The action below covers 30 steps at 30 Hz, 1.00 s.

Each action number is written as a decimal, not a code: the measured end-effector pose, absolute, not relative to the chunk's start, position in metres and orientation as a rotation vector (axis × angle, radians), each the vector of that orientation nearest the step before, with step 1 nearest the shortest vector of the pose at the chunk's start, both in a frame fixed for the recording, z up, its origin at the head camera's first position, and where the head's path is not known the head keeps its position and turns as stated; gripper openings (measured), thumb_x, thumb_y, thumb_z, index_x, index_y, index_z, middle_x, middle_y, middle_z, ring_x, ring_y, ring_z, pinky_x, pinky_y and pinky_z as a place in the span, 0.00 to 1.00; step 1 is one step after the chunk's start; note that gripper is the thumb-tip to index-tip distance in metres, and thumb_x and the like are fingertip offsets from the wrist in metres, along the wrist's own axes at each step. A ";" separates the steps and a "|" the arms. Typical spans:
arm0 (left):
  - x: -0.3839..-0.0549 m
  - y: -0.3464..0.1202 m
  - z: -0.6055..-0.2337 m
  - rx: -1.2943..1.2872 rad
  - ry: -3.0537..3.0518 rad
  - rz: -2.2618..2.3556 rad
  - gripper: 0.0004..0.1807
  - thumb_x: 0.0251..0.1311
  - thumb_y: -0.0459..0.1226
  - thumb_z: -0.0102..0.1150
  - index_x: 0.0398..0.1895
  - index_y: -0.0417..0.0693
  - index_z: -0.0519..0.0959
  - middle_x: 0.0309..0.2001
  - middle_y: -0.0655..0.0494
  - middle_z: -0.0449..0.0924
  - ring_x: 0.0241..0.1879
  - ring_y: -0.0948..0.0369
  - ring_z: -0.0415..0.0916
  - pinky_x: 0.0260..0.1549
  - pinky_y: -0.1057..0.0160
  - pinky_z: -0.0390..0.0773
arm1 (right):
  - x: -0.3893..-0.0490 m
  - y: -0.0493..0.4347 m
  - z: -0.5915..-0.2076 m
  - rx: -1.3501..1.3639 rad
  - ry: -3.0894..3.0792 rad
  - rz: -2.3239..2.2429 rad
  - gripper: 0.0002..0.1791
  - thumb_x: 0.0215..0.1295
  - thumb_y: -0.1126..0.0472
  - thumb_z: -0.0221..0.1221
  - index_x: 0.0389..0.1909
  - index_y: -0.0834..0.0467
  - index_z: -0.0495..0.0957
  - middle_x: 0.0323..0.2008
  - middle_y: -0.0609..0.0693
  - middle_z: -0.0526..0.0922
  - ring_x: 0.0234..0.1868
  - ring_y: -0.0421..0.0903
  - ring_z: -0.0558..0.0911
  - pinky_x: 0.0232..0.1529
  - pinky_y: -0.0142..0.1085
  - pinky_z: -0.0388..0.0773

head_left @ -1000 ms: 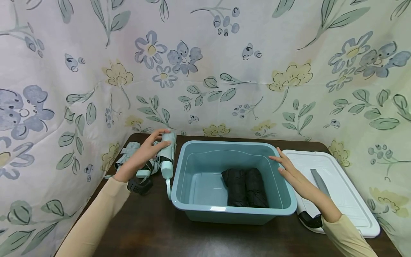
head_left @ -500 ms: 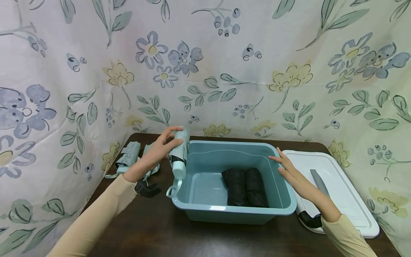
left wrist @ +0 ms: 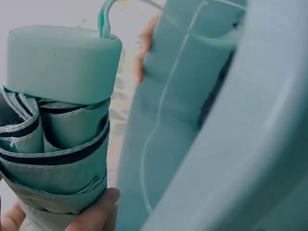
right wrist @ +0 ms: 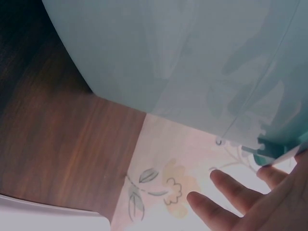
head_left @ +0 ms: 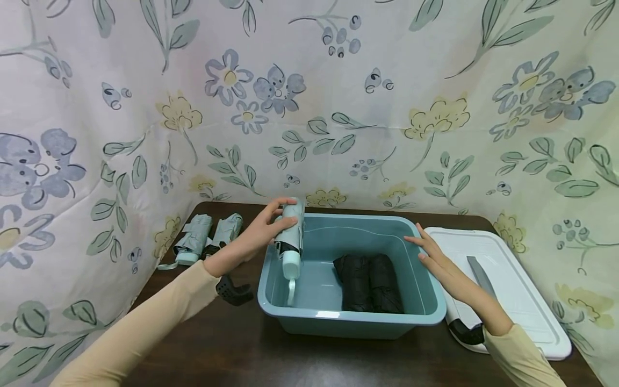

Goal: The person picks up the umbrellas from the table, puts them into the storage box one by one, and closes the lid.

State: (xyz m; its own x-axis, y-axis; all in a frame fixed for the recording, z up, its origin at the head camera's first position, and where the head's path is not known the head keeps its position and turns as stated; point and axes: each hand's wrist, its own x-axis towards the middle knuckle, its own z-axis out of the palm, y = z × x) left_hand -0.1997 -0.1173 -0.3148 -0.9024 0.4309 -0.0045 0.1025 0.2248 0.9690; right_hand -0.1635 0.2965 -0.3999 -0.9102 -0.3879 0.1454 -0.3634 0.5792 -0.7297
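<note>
My left hand (head_left: 261, 231) grips a folded pale green umbrella (head_left: 291, 236) over the left side of a blue-green plastic bin (head_left: 358, 317). The umbrella's handle end points toward me, and its wrist loop dangles over the bin. In the left wrist view, thumb and fingers wrap the umbrella's rolled fabric (left wrist: 62, 163), close beside the bin's rim (left wrist: 231, 144). Two black folded bundles (head_left: 371, 282) lie side by side on the right of the bin floor. My right hand (head_left: 445, 266) rests at the bin's right rim, fingers extended and spread; the right wrist view shows them beside the outer wall.
Two more pale green folded umbrellas, one farther left (head_left: 193, 236) and one partly behind my left hand (head_left: 227, 230), lie on the dark wooden table (head_left: 208, 338). A white lid (head_left: 527, 290) lies right of the bin, with a grey strip (head_left: 481, 275) over it. Floral cloth hangs behind.
My left hand has carried the umbrella rightward from beside the other umbrellas, across the bin's left rim and over its inside. The right hand and the black bundles stay where they were.
</note>
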 end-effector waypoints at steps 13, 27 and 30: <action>-0.208 -0.093 -0.332 0.438 2.198 1.598 0.25 0.65 0.48 0.51 0.63 0.63 0.58 0.65 0.44 0.50 0.59 0.45 0.59 0.36 0.50 0.76 | -0.164 0.297 -0.399 -0.673 2.768 -1.270 0.25 0.73 0.58 0.40 0.70 0.51 0.55 0.74 0.49 0.31 0.72 0.60 0.33 0.51 0.75 0.41; -0.215 -0.072 -0.339 0.461 2.048 1.479 0.26 0.65 0.45 0.51 0.64 0.58 0.57 0.60 0.41 0.56 0.49 0.47 0.70 0.34 0.53 0.79 | -0.165 0.297 -0.404 -0.666 2.759 -1.281 0.25 0.73 0.57 0.40 0.70 0.47 0.55 0.73 0.45 0.30 0.72 0.59 0.33 0.51 0.75 0.41; -0.215 -0.065 -0.342 0.451 2.022 1.462 0.27 0.65 0.44 0.51 0.65 0.56 0.56 0.57 0.41 0.59 0.47 0.49 0.71 0.34 0.54 0.79 | -0.165 0.297 -0.403 -0.665 2.758 -1.284 0.25 0.73 0.57 0.40 0.70 0.48 0.55 0.73 0.47 0.30 0.72 0.60 0.32 0.51 0.75 0.40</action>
State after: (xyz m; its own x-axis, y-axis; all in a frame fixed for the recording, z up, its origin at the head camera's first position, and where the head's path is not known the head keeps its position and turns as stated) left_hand -0.2148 -0.0653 -0.3417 -0.7641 0.5869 -0.2676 -0.0701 0.3367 0.9390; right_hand -0.1650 0.2975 -0.4031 -0.9085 -0.3894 0.1514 -0.3666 0.5690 -0.7361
